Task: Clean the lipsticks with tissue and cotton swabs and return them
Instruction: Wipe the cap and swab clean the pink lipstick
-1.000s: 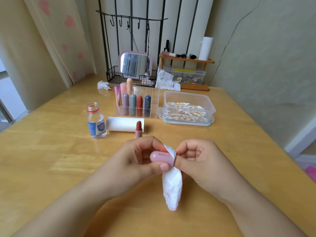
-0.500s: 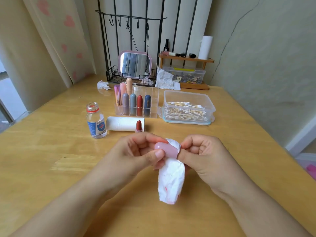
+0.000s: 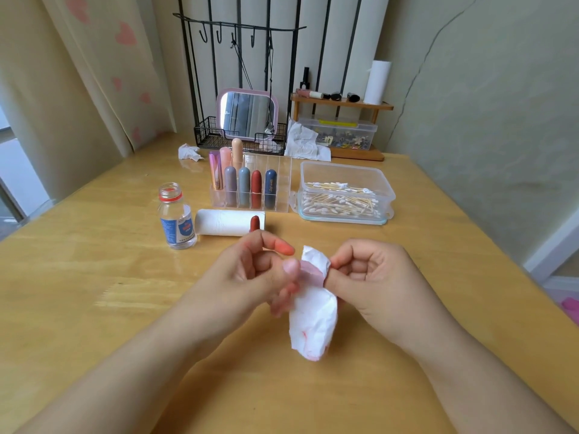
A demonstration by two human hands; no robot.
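1. Over the near middle of the table (image 3: 94, 277) we held a pink lipstick (image 3: 310, 272) between both hands, mostly wrapped in a white tissue (image 3: 313, 317)
2. Our left hand (image 3: 250, 277) had its fingers curled, thumb tip against the lipstick's bare end; that hand was blurred, so we cannot tell how firmly it grasped
3. Our right hand (image 3: 372, 277) pinched the tissue around the lipstick, fingers curled, thumb underneath
4. We saw the tissue hang down below the hands, with red smears near its lower edge
5. Beyond the hands we saw an uncapped red lipstick (image 3: 254, 223) standing upright, just in front of a paper roll (image 3: 225, 222) that lay on its side
6. Left of the roll we had a small clear bottle (image 3: 176, 217) with a blue label, standing open
7. Behind the roll we had a clear organizer (image 3: 279, 183) with capped lipsticks upright in its left compartments: grey, blue-grey, red and dark blue in front, pinkish ones behind
8. Right of the organizer we had an open clear box (image 3: 344, 173) of cotton swabs (image 3: 338, 203)
9. At the far edge we noted a mirror (image 3: 247, 114) in a wire basket (image 3: 206, 136), a crumpled tissue scrap (image 3: 189, 151), and a wooden shelf (image 3: 341, 103) with small cosmetics
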